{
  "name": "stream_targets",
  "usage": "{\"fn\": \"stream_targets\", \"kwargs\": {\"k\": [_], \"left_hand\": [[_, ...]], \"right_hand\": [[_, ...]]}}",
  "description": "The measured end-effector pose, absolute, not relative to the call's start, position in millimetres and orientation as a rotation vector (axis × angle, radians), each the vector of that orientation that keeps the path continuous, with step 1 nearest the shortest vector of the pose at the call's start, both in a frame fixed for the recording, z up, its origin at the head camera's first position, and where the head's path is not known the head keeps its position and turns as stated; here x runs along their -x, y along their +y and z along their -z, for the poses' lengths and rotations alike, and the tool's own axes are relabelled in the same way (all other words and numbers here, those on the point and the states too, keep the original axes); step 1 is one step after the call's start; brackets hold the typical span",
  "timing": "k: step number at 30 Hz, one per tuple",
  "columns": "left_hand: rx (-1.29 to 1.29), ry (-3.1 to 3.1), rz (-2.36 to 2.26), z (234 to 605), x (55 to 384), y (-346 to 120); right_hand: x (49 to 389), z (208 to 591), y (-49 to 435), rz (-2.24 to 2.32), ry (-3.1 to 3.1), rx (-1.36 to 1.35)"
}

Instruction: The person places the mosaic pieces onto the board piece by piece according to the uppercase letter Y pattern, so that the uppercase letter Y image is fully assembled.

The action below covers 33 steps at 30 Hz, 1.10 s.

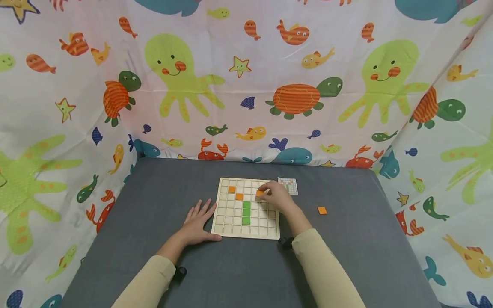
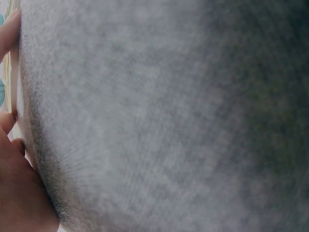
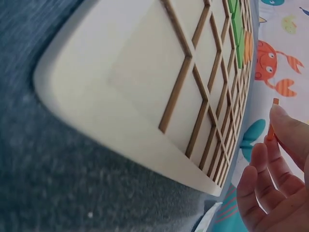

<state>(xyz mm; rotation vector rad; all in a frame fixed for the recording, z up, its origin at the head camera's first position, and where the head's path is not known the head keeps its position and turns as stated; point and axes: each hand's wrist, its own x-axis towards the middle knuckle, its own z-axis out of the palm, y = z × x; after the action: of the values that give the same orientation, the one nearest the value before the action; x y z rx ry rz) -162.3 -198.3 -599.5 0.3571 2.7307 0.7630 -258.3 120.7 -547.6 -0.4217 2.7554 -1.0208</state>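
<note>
A wooden grid board (image 1: 227, 229) lies on the grey table, with green square tiles (image 1: 246, 212) in a column and two orange tiles (image 1: 232, 189) in its upper left cells. Between thumb and fingers my right hand (image 1: 278, 196) pinches an orange tile (image 3: 271, 126), over the upper right part of the board. Spread on the table, my left hand (image 1: 195, 226) has its fingers straight and its thumb at the board's lower left corner. In the left wrist view its fingertips (image 2: 8, 29) touch the board's side edge.
A small printed pattern card (image 1: 289, 186) lies by the board's upper right corner, partly behind the right hand. One loose orange tile (image 1: 322, 210) is on the table to the right. A cloth with sea animals (image 1: 239, 141) hangs around the table's back and sides.
</note>
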Motion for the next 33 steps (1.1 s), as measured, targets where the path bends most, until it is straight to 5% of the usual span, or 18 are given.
{"fn": "stream_targets", "kwargs": {"k": [33], "left_hand": [[-0.352,2.73,-0.73,597,162,-199]], "right_hand": [[265,570,100,0.939,2.729,0.345]]}}
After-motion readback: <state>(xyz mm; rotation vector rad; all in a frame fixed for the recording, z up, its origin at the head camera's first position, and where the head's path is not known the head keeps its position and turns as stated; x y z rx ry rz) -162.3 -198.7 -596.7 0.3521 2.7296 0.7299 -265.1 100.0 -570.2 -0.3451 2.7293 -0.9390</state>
